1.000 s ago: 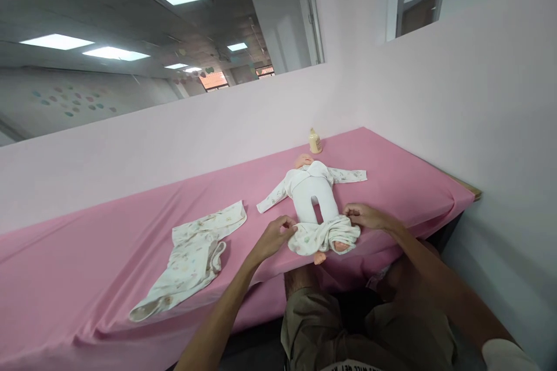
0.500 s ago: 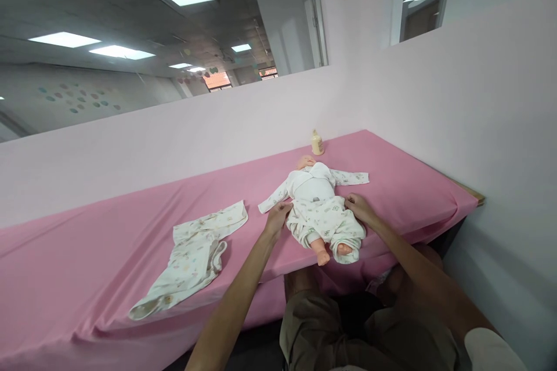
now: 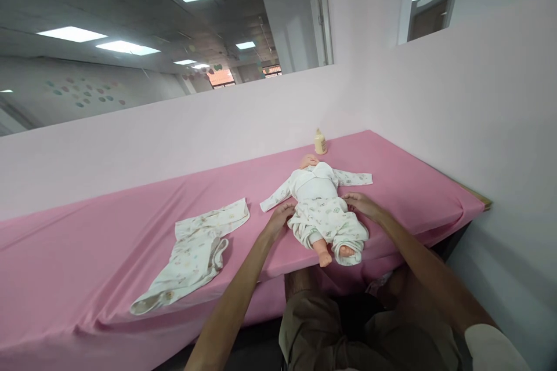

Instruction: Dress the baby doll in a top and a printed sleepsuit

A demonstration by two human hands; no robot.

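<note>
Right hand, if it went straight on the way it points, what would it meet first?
Most likely the pants, whose waist edge lies by the right hand; the doll comes next, though depth is unclear.

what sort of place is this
Probably a baby-care practice room, though I can't be sure: a doll in small patterned trousers lies on a pink cloth, another small garment is spread beside it, and a bottle stands near the wall.
</note>
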